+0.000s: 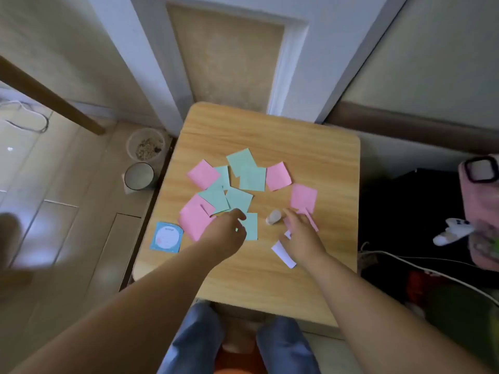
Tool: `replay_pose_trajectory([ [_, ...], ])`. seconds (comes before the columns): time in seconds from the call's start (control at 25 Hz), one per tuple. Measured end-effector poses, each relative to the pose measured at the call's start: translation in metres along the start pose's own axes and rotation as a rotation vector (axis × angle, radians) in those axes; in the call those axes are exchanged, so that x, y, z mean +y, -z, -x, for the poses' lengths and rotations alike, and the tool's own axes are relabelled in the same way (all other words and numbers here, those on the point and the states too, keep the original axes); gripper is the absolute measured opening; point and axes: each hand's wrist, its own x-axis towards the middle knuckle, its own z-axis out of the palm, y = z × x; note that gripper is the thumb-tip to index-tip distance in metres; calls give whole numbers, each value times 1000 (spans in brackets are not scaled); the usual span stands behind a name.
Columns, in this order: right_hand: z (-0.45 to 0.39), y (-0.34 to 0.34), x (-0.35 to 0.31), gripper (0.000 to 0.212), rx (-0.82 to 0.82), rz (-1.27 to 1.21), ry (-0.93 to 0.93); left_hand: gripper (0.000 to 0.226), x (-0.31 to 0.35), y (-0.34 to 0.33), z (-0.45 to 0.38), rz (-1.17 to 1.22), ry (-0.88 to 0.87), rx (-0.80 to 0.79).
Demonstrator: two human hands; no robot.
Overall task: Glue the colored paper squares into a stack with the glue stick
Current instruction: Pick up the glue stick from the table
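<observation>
Several pink and green paper squares lie scattered on the small wooden table (310,157). My left hand (228,232) is at the nearest green square (251,225), with thumb and curled fingers closing on its left edge. The white glue stick (274,217) lies on its side just right of that square. Beside it, my right hand (301,234) has its fingers stretched out, the fingertips close to the stick's right end and not holding it. A pink paper strip (312,222) pokes out from under this hand. A pink square (303,197) lies just beyond the fingertips.
A white paper slip (283,255) lies under my right wrist. A blue sticker pad (167,237) sits at the table's left edge. On the floor to the left stand a bowl (145,144) and a cup (139,176). A pink phone (480,201) and cables are at the right.
</observation>
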Motion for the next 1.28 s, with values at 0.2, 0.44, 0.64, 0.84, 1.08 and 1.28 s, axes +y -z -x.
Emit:
replay_pose_trajectory([
  [0.2, -55, -29, 17, 39, 83, 69, 112, 33, -20, -42, -44, 19, -81, -21],
  [0.44, -82, -33, 38, 14, 192, -548, 171, 44, -38, -76, -94, 79, -425, 76],
  [0.64, -109, -26, 33, 31, 247, -519, 295, 9, -42, -80, -134, 86, -695, 187],
  [0.84, -132, -30, 31, 43, 423, -496, 427, 20, -34, -80, -153, 86, -811, 325],
  [1.08, -122, -43, 39, 44, 422, -643, 608, 46, -38, -79, -125, 107, -800, 329],
  [1.28, -61, -55, 32, 41, 434, -635, 700, 46, -46, -82, -51, 273, -731, 245],
])
